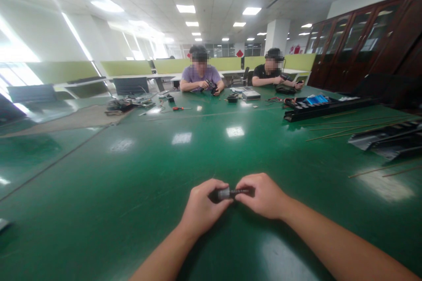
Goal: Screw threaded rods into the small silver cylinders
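A small grey-and-black cylinder with a thin dark rod (224,193) lies level between my two hands, just above the green table (141,171). My left hand (205,204) is closed round its thicker grey end, thumb on top and fingers below. On the other side, my right hand (263,195) pinches the dark rod between thumb and fingers. The fingertips of both hands nearly meet at the middle of the piece. Its exact kind is too blurred to make out, and both its ends are partly hidden by my fingers.
Across the table sit a person in a purple shirt (201,77) and a person in black (268,72), each handling a dark object. A red-handled screwdriver (180,108) lies near the far edge. Black rails (323,107) and thin rods (349,129) lie at right.
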A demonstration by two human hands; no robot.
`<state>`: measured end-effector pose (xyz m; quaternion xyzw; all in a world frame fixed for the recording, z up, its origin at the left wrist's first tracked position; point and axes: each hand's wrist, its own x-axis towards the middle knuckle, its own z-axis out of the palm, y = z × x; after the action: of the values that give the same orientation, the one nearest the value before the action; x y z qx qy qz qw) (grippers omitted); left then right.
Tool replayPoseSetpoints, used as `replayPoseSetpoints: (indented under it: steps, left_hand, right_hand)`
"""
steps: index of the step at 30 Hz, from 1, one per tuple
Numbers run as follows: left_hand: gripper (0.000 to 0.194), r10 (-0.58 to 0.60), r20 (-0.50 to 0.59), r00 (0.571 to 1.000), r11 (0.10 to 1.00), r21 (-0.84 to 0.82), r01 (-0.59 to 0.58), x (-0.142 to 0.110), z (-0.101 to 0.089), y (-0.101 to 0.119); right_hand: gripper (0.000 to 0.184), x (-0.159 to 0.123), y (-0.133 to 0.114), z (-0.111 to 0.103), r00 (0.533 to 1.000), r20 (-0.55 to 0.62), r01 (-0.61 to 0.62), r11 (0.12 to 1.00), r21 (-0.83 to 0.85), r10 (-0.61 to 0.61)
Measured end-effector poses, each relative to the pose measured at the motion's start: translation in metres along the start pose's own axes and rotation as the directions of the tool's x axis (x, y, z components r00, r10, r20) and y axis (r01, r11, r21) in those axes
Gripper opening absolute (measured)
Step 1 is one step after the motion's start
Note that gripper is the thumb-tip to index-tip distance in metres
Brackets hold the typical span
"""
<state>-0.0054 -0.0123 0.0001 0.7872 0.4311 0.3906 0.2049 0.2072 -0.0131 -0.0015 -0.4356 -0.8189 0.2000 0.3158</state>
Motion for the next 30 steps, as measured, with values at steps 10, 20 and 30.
replayPoseSetpoints:
  steps: [10,20,30]
  left_hand:
    - [0.021,-0.010,-0.015,1.000,1.000,-0.004,0.010,-0.0003,0.0005,-0.0031]
    - [0.021,0.005,-0.044,0.999,1.000,0.000,-0.005,0.0000,-0.0008,-0.0039]
    - [0.021,0.000,-0.056,0.998,1.000,0.011,0.001,0.0010,-0.0019,-0.0039]
  right_hand:
    - [0.010,0.0006,0.0011,-0.0025,1.000,0.004,-0.014,1.000,-0.003,0.014]
    - [0.008,0.0014,0.0003,-0.0049,1.000,0.000,-0.024,1.000,0.010,0.024]
    - [0.009,0.0025,0.0035,-0.0046,0.999,-0.001,-0.039,0.999,0.017,0.039]
